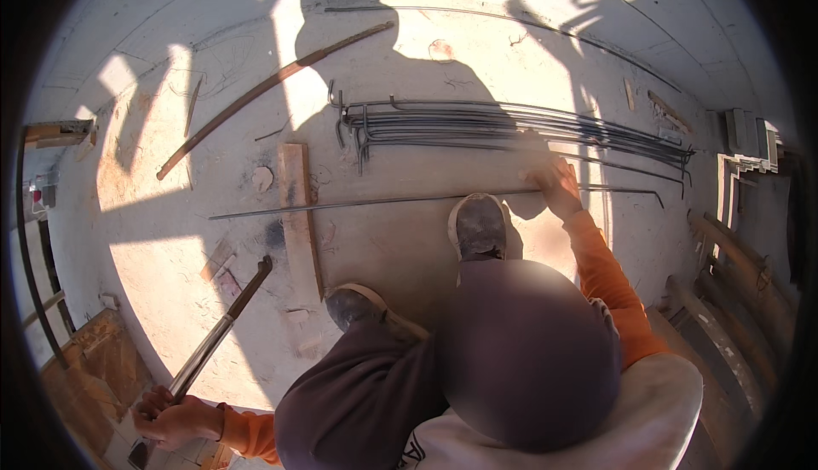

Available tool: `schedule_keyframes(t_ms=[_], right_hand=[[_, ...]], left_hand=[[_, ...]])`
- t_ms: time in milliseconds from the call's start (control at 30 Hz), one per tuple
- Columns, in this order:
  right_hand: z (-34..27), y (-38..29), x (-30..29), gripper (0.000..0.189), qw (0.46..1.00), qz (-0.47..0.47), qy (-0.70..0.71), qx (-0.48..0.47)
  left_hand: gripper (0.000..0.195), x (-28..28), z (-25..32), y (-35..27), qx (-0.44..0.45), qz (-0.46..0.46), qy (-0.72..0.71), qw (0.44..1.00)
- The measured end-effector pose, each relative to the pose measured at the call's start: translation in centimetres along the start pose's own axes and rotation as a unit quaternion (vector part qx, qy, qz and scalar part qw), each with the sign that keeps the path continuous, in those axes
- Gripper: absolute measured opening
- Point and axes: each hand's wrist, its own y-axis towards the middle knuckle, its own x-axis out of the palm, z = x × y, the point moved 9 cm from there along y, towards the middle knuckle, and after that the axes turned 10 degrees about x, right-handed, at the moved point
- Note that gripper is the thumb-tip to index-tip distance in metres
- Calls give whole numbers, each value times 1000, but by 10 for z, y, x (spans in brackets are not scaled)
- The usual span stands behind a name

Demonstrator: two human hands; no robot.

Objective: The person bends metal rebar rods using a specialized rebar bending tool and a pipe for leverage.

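Note:
My left hand (pixel 179 415) is closed around a long bar tool with a bright metal tube handle (pixel 203 350); its dark hooked end points up and right over the floor. My right hand (pixel 557 183) reaches forward past my shoe and lies across a single thin steel rod (pixel 383 201), whose right end is bent. The fingers are blurred, so their grip on the rod cannot be made out. Just beyond that hand lies a bundle of steel bars (pixel 460 121) with bent ends. The rod crosses a wooden board (pixel 295 214).
A long rusty bar (pixel 255 90) lies slantwise beyond the board. Another thin rod (pixel 543 26) lies near the block wall. Timber and boards (pixel 96 361) stand at the lower left, and long poles (pixel 728 336) are at the right. My shoes (pixel 480 227) are near the single rod.

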Motion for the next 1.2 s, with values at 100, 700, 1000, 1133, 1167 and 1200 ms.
schedule_keyframes(t_ms=[100,700,1000,1133,1167,1200], right_hand=[[-46,-14,41,23,986,-104,107,-72],[-28,-61,57,25,976,-83,151,-131],[-12,-80,35,28,979,-57,151,-123],[-13,-72,35,32,986,-50,114,-114],[-14,-69,31,33,988,-48,92,-116],[-20,-66,34,34,988,-49,81,-125]], left_hand=[[21,-12,-31,20,-2,-45,-24,999],[32,14,-2,2,36,-70,2,997],[35,13,2,-8,40,-100,-8,994],[37,7,6,-11,27,-85,-14,996],[38,3,5,-10,23,-72,-11,997],[39,6,7,-11,26,-76,-3,997]])
